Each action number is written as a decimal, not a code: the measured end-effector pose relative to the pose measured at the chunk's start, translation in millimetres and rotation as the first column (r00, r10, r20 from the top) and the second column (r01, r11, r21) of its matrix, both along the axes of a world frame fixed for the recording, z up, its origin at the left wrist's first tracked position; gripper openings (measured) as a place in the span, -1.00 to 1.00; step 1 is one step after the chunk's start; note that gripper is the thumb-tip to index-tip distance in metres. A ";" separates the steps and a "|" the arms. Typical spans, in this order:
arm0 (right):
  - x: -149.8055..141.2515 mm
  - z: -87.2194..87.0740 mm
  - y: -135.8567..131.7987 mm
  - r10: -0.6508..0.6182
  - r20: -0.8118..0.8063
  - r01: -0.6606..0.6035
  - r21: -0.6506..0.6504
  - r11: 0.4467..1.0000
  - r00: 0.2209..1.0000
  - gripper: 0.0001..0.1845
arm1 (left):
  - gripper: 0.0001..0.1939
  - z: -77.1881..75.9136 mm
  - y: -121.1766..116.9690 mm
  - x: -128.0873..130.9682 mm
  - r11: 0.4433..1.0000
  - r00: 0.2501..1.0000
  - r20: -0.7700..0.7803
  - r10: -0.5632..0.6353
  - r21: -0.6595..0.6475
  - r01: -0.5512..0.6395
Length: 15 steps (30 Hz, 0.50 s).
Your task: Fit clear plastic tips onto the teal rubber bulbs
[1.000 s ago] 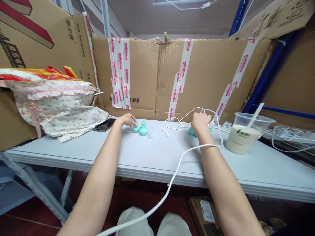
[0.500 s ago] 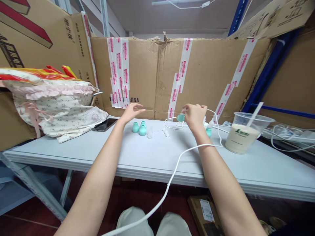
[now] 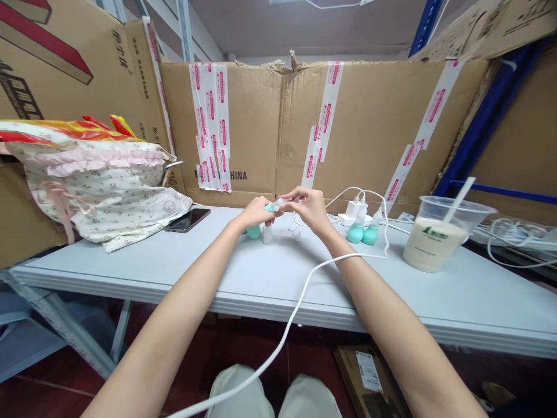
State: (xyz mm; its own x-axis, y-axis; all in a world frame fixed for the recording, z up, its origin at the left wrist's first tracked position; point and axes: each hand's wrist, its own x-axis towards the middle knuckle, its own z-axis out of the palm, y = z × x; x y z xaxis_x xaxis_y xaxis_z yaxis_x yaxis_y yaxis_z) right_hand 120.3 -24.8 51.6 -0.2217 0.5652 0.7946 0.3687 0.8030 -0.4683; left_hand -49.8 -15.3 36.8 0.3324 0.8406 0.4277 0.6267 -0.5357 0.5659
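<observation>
My left hand [image 3: 256, 213] and my right hand [image 3: 310, 207] meet above the middle of the white table [image 3: 270, 278]. Together they pinch a small teal piece with a clear cap [image 3: 275, 205] between their fingertips. Just under the left hand another teal bulb [image 3: 253, 232] and a small clear cap [image 3: 267, 233] stand on the table. Two more teal bulbs [image 3: 363, 233] stand to the right of my right hand, by a white charger plug [image 3: 352, 212] and its white cable [image 3: 374, 200].
A plastic cup of milky drink with a straw [image 3: 439, 235] stands at the right. A floral cloth bag [image 3: 96, 186] and a dark phone [image 3: 188, 220] lie at the left. Taped cardboard [image 3: 304, 128] walls the back. A white cable [image 3: 278, 342] hangs off the front edge.
My right hand lifted a teal piece from the right side and carried it left. My left hand left the bulbs on the table and rose to meet it.
</observation>
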 end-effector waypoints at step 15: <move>5.1 -6.8 18.2 0.279 -0.421 -0.424 -0.307 0.852 0.863 -0.54 | -0.76 -1.1 -8.9 17.1 0.833 0.941 0.167 0.293 0.439 -0.337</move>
